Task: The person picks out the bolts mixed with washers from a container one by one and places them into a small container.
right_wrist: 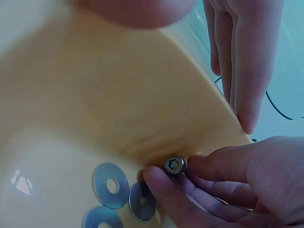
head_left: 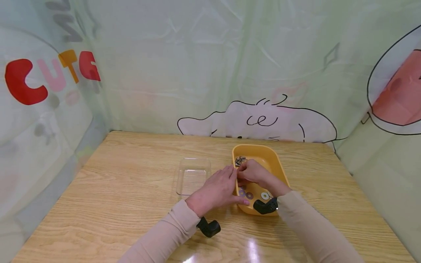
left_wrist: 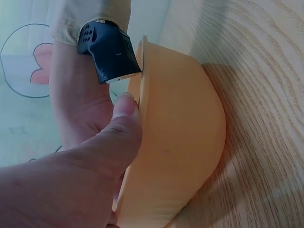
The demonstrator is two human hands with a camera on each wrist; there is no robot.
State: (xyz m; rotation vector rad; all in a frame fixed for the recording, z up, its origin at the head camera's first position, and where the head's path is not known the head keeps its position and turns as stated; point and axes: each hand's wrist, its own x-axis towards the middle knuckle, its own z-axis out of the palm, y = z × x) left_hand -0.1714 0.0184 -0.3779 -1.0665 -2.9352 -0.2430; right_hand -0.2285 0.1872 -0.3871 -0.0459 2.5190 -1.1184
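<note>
One silver metal hex-socket bolt, inside the rounded yellow-orange plastic tray, pinched by the fingers of the right hand, best gripped squarely, I judge, clear of flat round silver washers, the left hand straight-fingered against that tray.

tray on table | box left of tray | in tray: washers before, metal pieces behind

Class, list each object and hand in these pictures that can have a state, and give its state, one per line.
Tub: open-topped, on the table
Clear box: open-topped, on the table
Bolt: held, socket end showing
Washers: loose in the tub
Small metal pieces: heaped in the tub
Left hand: outstretched, touching the tub
Right hand: pinching the bolt
</note>
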